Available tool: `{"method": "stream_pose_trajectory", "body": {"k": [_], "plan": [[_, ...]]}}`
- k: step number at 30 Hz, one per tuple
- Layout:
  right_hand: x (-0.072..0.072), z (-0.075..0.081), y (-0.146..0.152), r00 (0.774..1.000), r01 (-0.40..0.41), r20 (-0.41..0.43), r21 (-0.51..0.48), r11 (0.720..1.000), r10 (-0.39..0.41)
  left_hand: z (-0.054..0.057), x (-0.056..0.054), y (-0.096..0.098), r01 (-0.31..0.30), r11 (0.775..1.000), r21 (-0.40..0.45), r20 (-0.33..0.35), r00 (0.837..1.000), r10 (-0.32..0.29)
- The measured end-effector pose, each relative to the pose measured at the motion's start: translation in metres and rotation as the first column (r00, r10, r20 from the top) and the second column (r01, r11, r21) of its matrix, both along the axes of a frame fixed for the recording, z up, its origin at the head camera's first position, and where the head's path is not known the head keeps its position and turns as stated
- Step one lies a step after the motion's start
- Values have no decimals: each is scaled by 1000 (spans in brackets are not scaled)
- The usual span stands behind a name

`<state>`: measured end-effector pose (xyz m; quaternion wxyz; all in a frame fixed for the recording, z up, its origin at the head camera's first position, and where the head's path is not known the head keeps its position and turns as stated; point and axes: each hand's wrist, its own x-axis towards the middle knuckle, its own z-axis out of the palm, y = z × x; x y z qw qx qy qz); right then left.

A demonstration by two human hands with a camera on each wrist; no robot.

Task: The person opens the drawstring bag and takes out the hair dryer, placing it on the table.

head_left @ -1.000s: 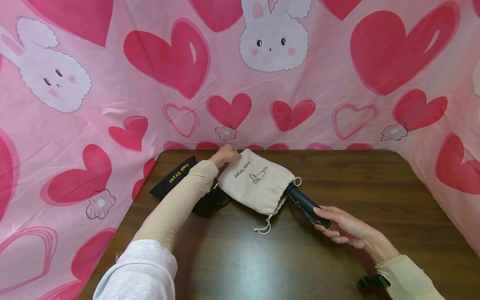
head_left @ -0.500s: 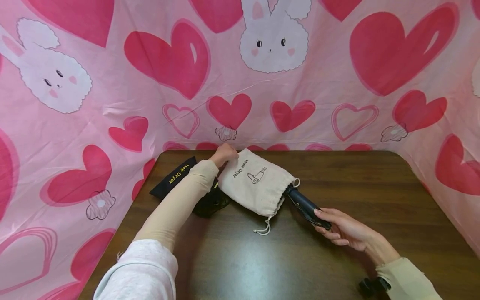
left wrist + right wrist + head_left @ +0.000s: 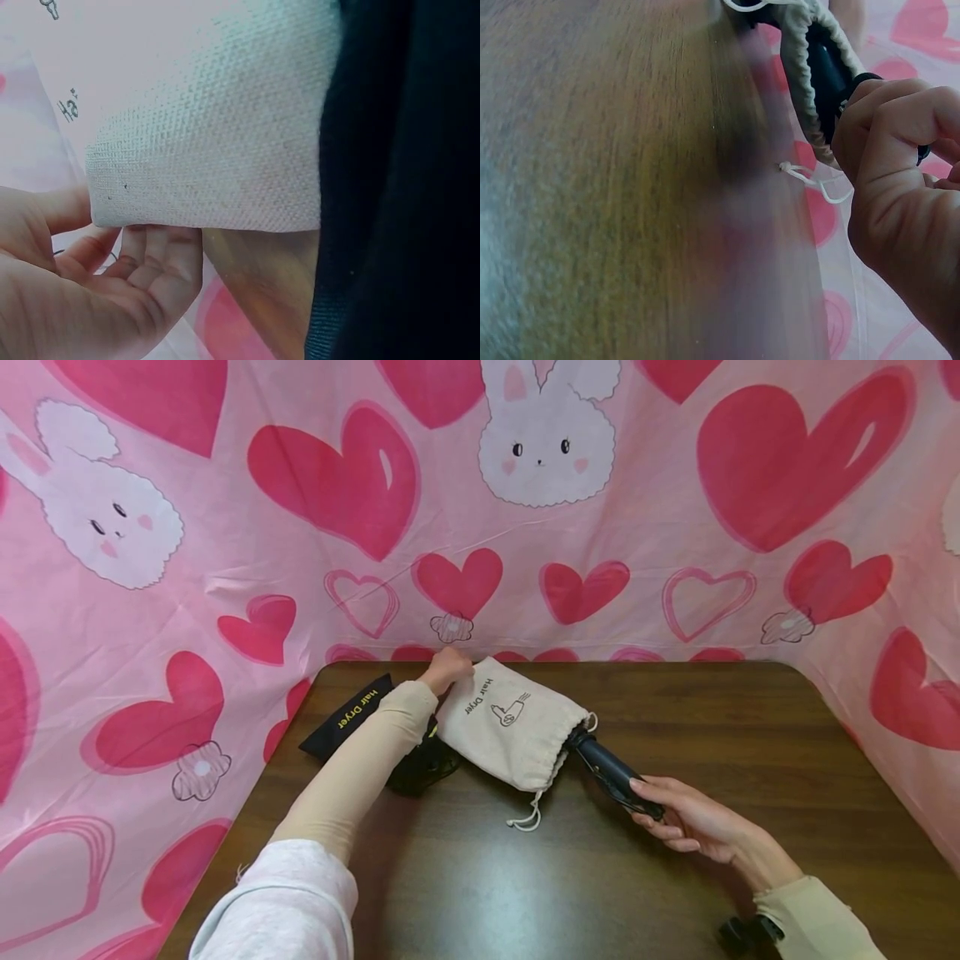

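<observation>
A cream drawstring bag point(image 3: 498, 727) printed "Hair Dryer" lies tilted over the table's far left part, its mouth facing right. My left hand point(image 3: 447, 670) pinches the bag's far closed corner; in the left wrist view, the thumb and fingers of the left hand point(image 3: 112, 277) meet at that corner. Out of the mouth sticks the dark blue handle of what looks like a hair dryer point(image 3: 611, 768), with a cord folded along it. My right hand point(image 3: 690, 818) grips the handle's end, thumb on top. The rest of the dryer is hidden in the bag.
A black pouch point(image 3: 360, 710) with yellow "Hair Dryer" lettering lies left of the bag, partly behind the left forearm. Beside it is a black mesh-like item point(image 3: 420, 768). A white drawstring point(image 3: 528, 814) trails on the brown wooden table point(image 3: 712, 710). Pink heart-patterned cloth surrounds the table.
The bag has shifted very slightly left with my left hand, and a little more of the dark handle shows at its mouth. My right hand has barely moved.
</observation>
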<state>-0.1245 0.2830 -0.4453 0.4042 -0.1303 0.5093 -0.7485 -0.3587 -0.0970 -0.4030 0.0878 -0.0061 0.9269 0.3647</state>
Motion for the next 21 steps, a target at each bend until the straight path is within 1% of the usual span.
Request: {"method": "stream_pose_trajectory", "body": {"k": [3,8,10,16,18,20,21], "plan": [[1,0,0,1000,2,1,-4,1000,-2,-2,-1,-1,-5,1000,13,-8,1000,5],[1,0,1,1000,2,1,-4,1000,-2,0,1,-1,-8,1000,28,-15,1000,9],[1,0,1,1000,4,-1,-1,1000,-4,1,2,-1,-5,1000,8,-22,1000,5],[1,0,3,1000,20,-19,3,1000,-20,5,2,-1,21,994,-110,-49,998,-26],[1,0,3,1000,22,-21,0,1000,-22,5,1,-1,18,991,-129,-43,999,-24],[1,0,3,1000,20,-22,-4,1000,-20,3,-2,-1,13,991,-132,-33,999,-18],[1,1,3,1000,20,-21,-6,1000,-20,4,-2,-1,11,991,-133,-32,999,-16]]}}
